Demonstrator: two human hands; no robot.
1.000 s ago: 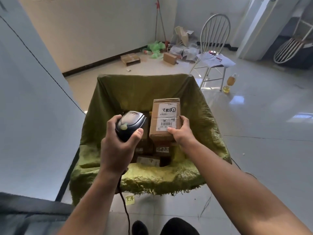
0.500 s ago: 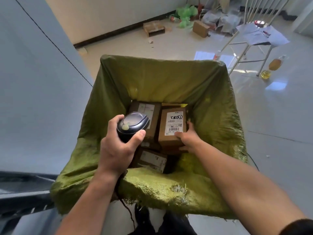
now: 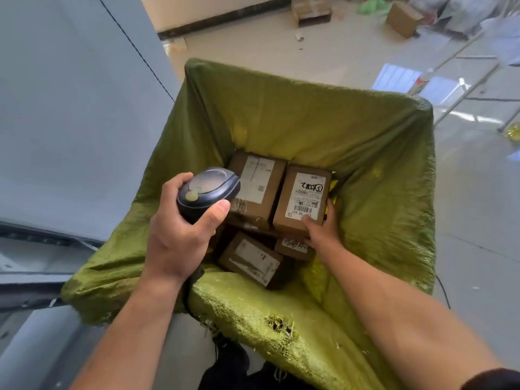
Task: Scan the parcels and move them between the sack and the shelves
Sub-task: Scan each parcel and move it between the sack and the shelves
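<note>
Over an open green sack [image 3: 365,153], gripping a dark handheld scanner [image 3: 208,192] in the left hand [image 3: 180,237], fingers wrapped round its body, thumb pressed along the near side. Deep inside the sack, holding a labelled brown parcel [image 3: 304,201] at its near right corner with the right hand [image 3: 323,232], thumb on the label by the barcode, fingers curled round the side. Touching it on the left, a second parcel [image 3: 257,187]; lower down, a third parcel [image 3: 250,258]. Loose carton [image 3: 403,15] on the floor beyond.

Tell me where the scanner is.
Head view, left of centre: the scanner is held in the left hand over the left side of the green sack.
</note>
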